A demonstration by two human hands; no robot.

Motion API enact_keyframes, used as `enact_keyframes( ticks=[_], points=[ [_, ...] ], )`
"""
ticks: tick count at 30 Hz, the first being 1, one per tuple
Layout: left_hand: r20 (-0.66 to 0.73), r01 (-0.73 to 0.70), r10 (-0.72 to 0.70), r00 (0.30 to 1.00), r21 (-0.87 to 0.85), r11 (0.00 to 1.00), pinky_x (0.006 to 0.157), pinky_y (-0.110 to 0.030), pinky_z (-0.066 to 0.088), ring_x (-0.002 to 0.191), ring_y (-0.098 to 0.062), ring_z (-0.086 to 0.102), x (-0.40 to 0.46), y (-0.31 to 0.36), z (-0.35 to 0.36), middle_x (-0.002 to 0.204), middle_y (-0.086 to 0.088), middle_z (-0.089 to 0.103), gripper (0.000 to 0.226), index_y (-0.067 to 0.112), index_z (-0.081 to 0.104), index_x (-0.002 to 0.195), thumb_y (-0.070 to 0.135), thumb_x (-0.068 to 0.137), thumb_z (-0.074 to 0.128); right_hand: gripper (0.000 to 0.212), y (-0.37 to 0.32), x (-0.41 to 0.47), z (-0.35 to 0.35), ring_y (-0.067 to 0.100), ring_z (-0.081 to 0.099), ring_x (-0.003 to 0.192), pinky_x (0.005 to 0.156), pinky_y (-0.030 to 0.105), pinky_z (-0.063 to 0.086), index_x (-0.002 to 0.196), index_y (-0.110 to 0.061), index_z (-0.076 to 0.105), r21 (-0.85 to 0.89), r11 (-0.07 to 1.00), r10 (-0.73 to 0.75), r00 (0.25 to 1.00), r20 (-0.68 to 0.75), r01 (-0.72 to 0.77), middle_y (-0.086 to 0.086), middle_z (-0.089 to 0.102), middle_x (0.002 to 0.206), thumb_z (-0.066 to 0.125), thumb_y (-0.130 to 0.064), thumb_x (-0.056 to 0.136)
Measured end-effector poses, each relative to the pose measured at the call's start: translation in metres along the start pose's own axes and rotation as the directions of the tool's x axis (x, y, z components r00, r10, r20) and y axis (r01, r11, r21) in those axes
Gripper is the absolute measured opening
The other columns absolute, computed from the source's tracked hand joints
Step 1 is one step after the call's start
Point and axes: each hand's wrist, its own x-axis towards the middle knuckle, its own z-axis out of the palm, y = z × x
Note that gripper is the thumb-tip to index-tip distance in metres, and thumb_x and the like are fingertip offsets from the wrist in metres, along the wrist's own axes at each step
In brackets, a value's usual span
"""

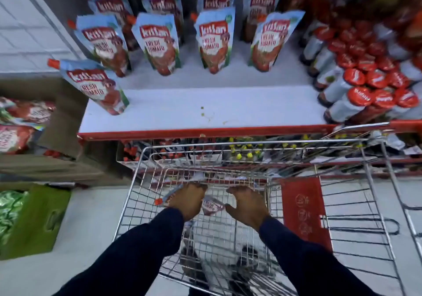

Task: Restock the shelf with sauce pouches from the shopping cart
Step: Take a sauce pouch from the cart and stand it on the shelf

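Observation:
Both of my hands are down inside the wire shopping cart (376,154). A sauce pouch (213,206) lies flat on the cart floor, and its red cap sticks out to the left. My left hand (188,202) is closed over the middle of this pouch. My right hand (247,206) hovers beside it with fingers spread and curled down, the thumb at the pouch's end. On the white shelf (205,113), several identical pouches (159,44) stand in rows. One more pouch (96,85) stands alone at the front left.
Red-capped sauce bottles (365,85) crowd the shelf's right side. A cardboard box (64,124) with more pouches sits left of the shelf, and a green carton (38,222) is on the floor below it. The cart's red seat flap (303,211) is to the right of my hands.

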Motion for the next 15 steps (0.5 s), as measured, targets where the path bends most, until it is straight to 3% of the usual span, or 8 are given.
enact_keyframes(
  ticks=[3, 5, 10, 15],
  points=[
    [0.075, -0.021, 0.022, 0.997, -0.006, 1.000, 0.067, -0.035, 0.045, 0.097, -0.032, 0.067, 0.015, 0.000, 0.007, 0.106, -0.014, 0.071, 0.035, 0.011, 0.062, 0.106, -0.012, 0.082, 0.053, 0.057, 0.003, 0.012, 0.019, 0.026, 0.057, 0.123, 0.093, 0.037, 0.052, 0.136, -0.020, 0.055, -0.014, 0.998, 0.059, 0.990, 0.125, -0.058, 0.003, 0.063, 0.133, 0.063, -0.047, 0.086],
    [0.118, -0.032, 0.029, 0.993, 0.026, 0.999, 0.072, -0.038, 0.049, 0.098, -0.033, 0.067, 0.021, -0.001, 0.009, 0.108, -0.017, 0.070, 0.034, 0.008, 0.064, 0.108, -0.014, 0.085, 0.053, 0.051, 0.003, 0.015, 0.029, 0.028, 0.059, 0.118, 0.089, 0.037, 0.052, 0.130, -0.020, 0.059, -0.041, 0.995, 0.100, 0.978, 0.181, -0.094, 0.005, 0.067, 0.126, 0.066, -0.043, 0.086],
    [0.154, -0.044, 0.039, 0.987, 0.024, 0.999, 0.080, -0.040, 0.052, 0.101, -0.034, 0.066, 0.027, -0.002, 0.011, 0.112, -0.019, 0.068, 0.035, 0.004, 0.062, 0.112, -0.016, 0.085, 0.055, 0.020, 0.006, 0.020, 0.040, 0.028, 0.068, 0.093, 0.074, 0.036, 0.058, 0.104, -0.018, 0.074, -0.024, 0.988, 0.155, 0.980, 0.125, -0.153, 0.009, 0.074, 0.099, 0.065, -0.025, 0.087],
    [0.091, -0.018, 0.021, 0.996, -0.030, 0.999, 0.078, -0.039, 0.050, 0.105, -0.032, 0.062, 0.020, 0.001, 0.009, 0.115, -0.018, 0.065, 0.040, 0.002, 0.061, 0.114, -0.017, 0.080, 0.053, 0.024, 0.010, 0.015, 0.027, 0.025, 0.069, 0.087, 0.075, 0.036, 0.057, 0.098, -0.020, 0.077, 0.077, 0.990, 0.119, 0.992, 0.047, -0.122, 0.001, 0.078, 0.093, 0.055, -0.022, 0.090]
  ],
)
